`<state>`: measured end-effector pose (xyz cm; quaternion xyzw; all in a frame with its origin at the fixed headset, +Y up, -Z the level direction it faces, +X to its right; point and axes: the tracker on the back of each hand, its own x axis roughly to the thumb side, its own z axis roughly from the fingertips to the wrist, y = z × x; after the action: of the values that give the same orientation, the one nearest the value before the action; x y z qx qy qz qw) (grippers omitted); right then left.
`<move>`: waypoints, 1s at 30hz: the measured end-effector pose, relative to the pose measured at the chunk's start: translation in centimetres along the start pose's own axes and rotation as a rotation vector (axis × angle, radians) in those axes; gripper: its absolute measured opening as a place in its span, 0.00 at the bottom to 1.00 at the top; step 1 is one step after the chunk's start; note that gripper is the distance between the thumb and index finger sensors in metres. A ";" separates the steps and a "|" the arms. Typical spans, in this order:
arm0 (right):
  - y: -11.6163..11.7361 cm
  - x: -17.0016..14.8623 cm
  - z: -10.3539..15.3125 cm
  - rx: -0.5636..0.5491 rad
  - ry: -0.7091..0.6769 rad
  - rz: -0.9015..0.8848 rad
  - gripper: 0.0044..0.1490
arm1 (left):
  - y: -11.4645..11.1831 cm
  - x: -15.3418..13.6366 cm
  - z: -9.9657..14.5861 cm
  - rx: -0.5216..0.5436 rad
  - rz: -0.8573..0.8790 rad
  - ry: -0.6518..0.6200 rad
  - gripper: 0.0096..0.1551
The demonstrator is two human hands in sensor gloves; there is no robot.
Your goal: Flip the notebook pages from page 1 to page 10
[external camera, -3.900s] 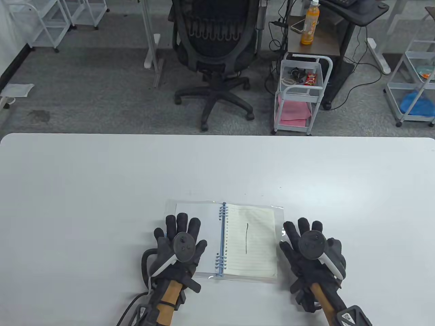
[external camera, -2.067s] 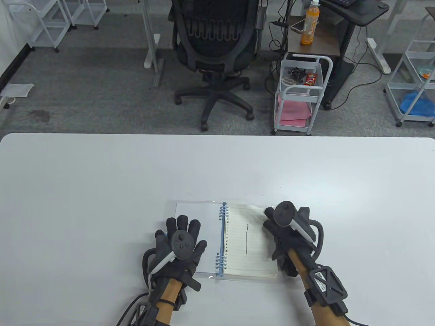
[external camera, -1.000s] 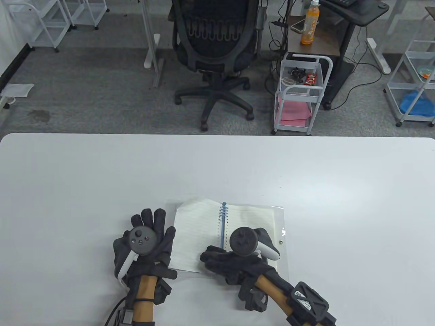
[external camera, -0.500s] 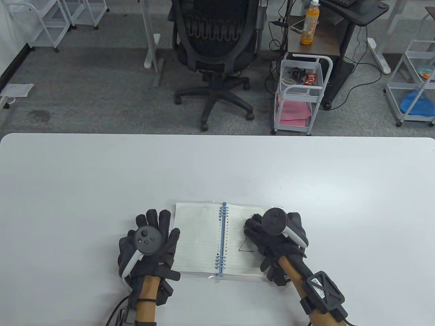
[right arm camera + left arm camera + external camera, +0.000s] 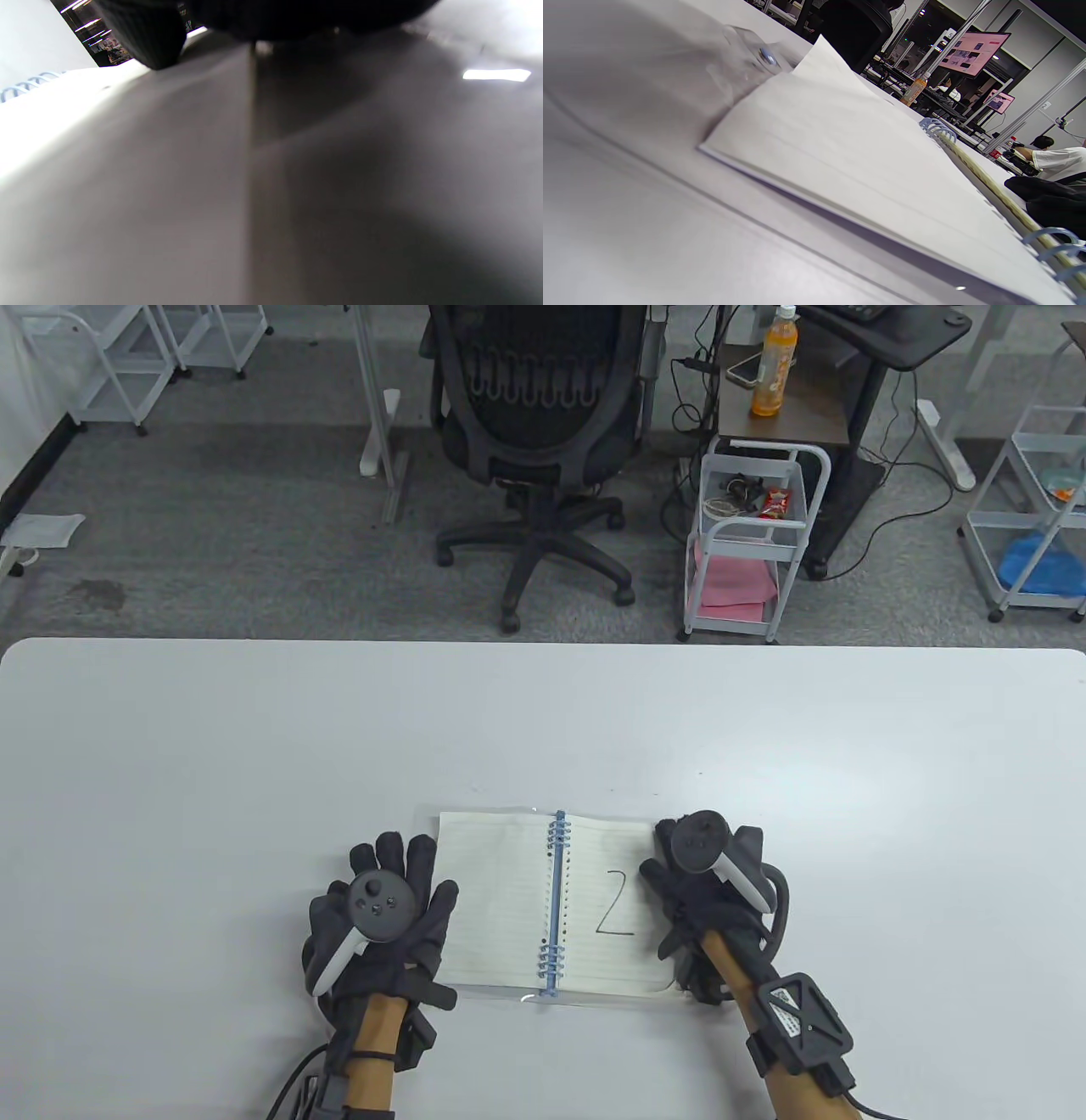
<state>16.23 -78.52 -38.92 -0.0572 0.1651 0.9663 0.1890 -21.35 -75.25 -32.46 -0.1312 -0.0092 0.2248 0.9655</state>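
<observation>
While the notebook (image 5: 556, 903) lies open at page 2 on the counter's (image 5: 543, 712) near side, spine running near-to-far, the right hand (image 5: 708, 891) rests curled on its right edge, nearest, and the left hand (image 5: 377, 912) lies flat beside it.

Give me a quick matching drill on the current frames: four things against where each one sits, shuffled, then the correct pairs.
Things:
1. left hand
2. right hand
3. handwritten 2
4. blue spiral binding

Places:
A. middle of the open notebook, between its two pages
B. on the right-hand page
C. at the notebook's right edge, over the page's outer side
D. flat on the table, at the notebook's left edge

Pairs: 1-D, 2-C, 3-B, 4-A
</observation>
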 end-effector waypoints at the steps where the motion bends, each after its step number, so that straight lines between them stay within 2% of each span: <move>1: 0.0 0.0 0.0 -0.003 -0.001 0.002 0.39 | 0.0 0.0 0.0 -0.002 -0.001 -0.001 0.42; 7: -0.2 -0.4 0.3 -0.022 -0.036 -0.050 0.34 | -0.1 0.1 -0.1 -0.011 0.005 -0.005 0.42; 10: -0.9 -0.4 0.8 -0.073 -0.075 -0.128 0.32 | -0.1 0.1 -0.1 -0.006 0.001 -0.007 0.42; 12: -1.7 -0.1 1.4 -0.039 -0.102 -0.180 0.31 | -0.1 0.1 -0.1 -0.007 0.002 -0.006 0.42; 14: -2.3 0.4 2.0 0.010 -0.159 -0.266 0.32 | -0.2 0.1 -0.1 -0.011 0.005 -0.004 0.42; 17: -2.2 1.2 2.6 0.167 -0.251 -0.429 0.35 | -0.1 0.1 -0.1 -0.013 0.003 -0.002 0.42; 20: -0.7 2.5 2.9 0.374 -0.386 -0.582 0.37 | -0.1 0.1 -0.1 -0.011 0.015 -0.008 0.42; 23: 1.1 4.0 3.4 0.471 -0.472 -0.689 0.36 | 0.0 0.1 0.0 -0.004 0.020 -0.013 0.42; 26: 2.7 5.8 4.3 0.493 -0.512 -0.620 0.35 | 0.4 -0.1 0.2 0.009 0.046 -0.018 0.42; 30: 4.7 8.5 6.1 0.478 -0.562 -0.312 0.35 | 1.0 -0.4 0.5 0.032 0.092 -0.023 0.42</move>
<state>6.24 -77.64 -33.30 0.2305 0.3166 0.8384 0.3792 -22.21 -74.45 -32.21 -0.1134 -0.0107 0.2704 0.9560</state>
